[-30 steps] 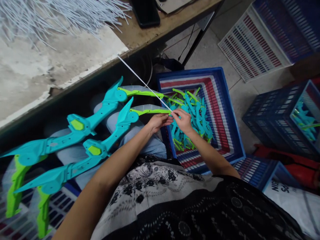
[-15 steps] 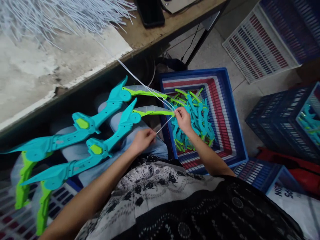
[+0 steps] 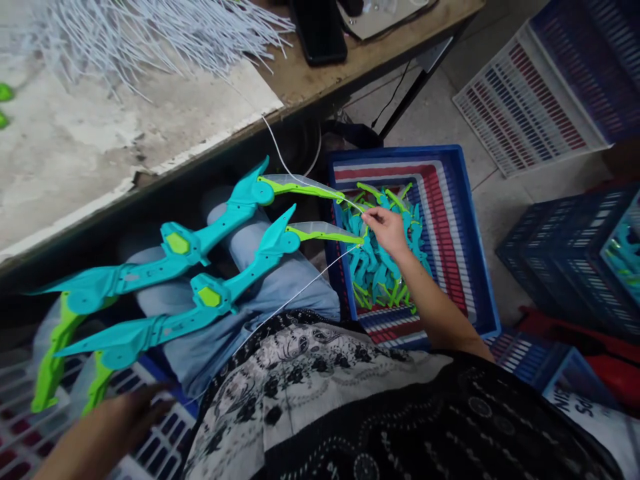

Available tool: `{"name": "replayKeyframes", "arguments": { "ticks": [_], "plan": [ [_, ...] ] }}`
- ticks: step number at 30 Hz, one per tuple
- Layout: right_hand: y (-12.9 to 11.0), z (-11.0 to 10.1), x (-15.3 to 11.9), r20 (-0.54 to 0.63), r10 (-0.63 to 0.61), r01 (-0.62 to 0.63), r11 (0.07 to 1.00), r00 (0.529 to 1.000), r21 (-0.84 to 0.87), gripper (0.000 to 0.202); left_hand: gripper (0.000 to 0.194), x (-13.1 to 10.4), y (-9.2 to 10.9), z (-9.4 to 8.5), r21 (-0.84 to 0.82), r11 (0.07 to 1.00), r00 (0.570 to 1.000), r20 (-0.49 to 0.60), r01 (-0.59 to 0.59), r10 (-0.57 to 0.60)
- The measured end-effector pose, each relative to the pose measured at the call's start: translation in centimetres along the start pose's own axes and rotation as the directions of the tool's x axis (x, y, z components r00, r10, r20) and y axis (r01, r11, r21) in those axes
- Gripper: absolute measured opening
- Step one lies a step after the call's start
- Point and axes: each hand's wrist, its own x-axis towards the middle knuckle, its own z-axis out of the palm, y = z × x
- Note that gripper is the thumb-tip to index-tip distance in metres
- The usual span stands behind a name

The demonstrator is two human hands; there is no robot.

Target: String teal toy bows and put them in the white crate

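Note:
Two turquoise and lime toy bows, the upper bow (image 3: 220,220) and the lower bow (image 3: 240,267), lie side by side across the lap. A white string (image 3: 300,291) runs from the lower bow's right tip down to my left hand (image 3: 115,427), which is blurred at the bottom left, its fingers closed on the string. Near the bows' right tips, my right hand (image 3: 387,230) pinches another stretch of the white string, which trails back to the table edge. Its fingertips are just above the lower bow's tip.
A blue crate (image 3: 463,200) at the right holds many small turquoise and green bows. White strings (image 3: 165,40) and a black phone (image 3: 319,33) lie on the table (image 3: 100,133). More crates (image 3: 525,100) stand at the right, and a white basket (image 3: 160,440) is at lower left.
My left hand has swept down and left, away from the bow tips, drawing out a longer stretch of string. My right hand has shifted slightly right, and the string toward the table hangs looser.

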Motion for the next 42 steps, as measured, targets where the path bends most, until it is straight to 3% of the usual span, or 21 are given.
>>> {"name": "replayKeyframes", "arguments": {
  "ticks": [1,3,4,5,8,10,12,15,18,20,23,25,28,30,32,36,39,42],
  "plan": [
    [-0.6,0.2,0.8,0.013,0.014,-0.015,0.998,1.0,0.06,0.024,0.026,1.6,2.7,-1.4,0.001,1.0,0.992,-0.122,0.015,-0.015],
    [-1.6,0.9,2.3,0.068,0.046,-0.059,0.979,0.997,0.197,0.028,0.041,5.5,8.3,-3.5,0.027,0.996,0.918,-0.385,-0.089,0.092],
    [-2.0,1.2,2.9,0.096,0.058,-0.082,0.962,0.994,0.259,0.031,0.047,7.6,10.7,-4.0,0.06,0.985,0.863,-0.474,-0.164,0.173],
    [-2.4,1.6,3.4,0.115,0.064,-0.096,0.949,0.991,0.302,0.033,0.052,9.4,12.7,-4.0,0.108,0.964,0.828,-0.495,-0.243,0.264],
    [-2.8,2.6,4.3,0.061,0.02,-0.035,0.964,0.998,0.265,0.032,0.06,13.0,15.3,-2.2,0.109,0.938,0.877,-0.333,-0.328,0.345],
    [-2.5,3.1,4.5,-0.012,-0.06,0.061,0.99,0.998,0.127,0.027,0.055,13.3,14.9,-0.8,0.068,0.945,0.918,-0.225,-0.32,0.327],
    [-2.0,3.5,4.5,-0.044,-0.159,0.158,0.987,0.986,-0.021,0.021,0.049,12.9,14.3,-0.3,0.008,0.94,0.926,-0.167,-0.342,0.338],
    [-1.4,3.9,4.3,-0.035,-0.286,0.276,0.944,0.958,-0.18,0.015,0.042,13.4,14.8,-1.4,-0.12,0.923,0.914,-0.232,-0.367,0.333],
    [-1.2,4.1,4.2,-0.002,-0.358,0.344,0.9,0.934,-0.269,0.015,0.037,16.8,17.5,-2.9,-0.319,0.884,0.922,-0.297,-0.343,0.25],
    [-1.2,4.2,4.1,0.017,-0.388,0.374,0.876,0.922,-0.304,0.014,0.031,20.1,20.1,-3.1,-0.556,0.784,0.958,-0.221,-0.277,0.182],
    [-1.1,4.3,3.8,0.014,-0.415,0.397,0.859,0.91,-0.322,0.012,0.027,24.9,24.2,-2.0,-0.861,0.504,0.99,0.009,-0.063,0.139],
    [-0.8,4.5,3.6,0.01,-0.399,0.383,0.872,0.917,-0.306,0.011,0.03,27.3,26.5,-0.9,-0.929,0.365,0.966,0.153,0.07,0.206],
    [-0.2,4.7,3.4,0.045,-0.356,0.355,0.899,0.933,-0.257,0.012,0.016,29.6,28.7,0.6,-0.952,0.265,0.915,0.237,0.152,0.328],
    [0.2,4.8,3.4,0.079,-0.364,0.372,0.899,0.928,-0.23,0.014,0.006,30.5,29.4,1.3,-0.957,0.259,0.911,0.219,0.13,0.351],
    [0.5,4.7,3.4,0.103,-0.396,0.409,0.886,0.912,-0.22,0.015,0.011,30.8,29.5,1.6,-0.947,0.312,0.924,0.185,0.077,0.336],
    [0.7,4.5,3.6,0.147,-0.426,0.451,0.849,0.893,-0.276,0.026,0.021,29.0,27.5,0.0,-0.826,0.561,0.967,0.096,-0.055,0.236],
    [0.6,4.5,3.6,0.152,-0.411,0.438,0.845,0.899,-0.307,0.044,0.022,24.6,23.4,-3.2,-0.703,0.675,0.967,-0.074,-0.225,0.246],
    [0.8,4.6,3.8,0.135,-0.409,0.431,0.849,0.902,-0.306,0.058,0.018,18.0,17.9,-6.8,-0.73,0.585,0.935,-0.277,-0.353,0.22]
  ]
}}
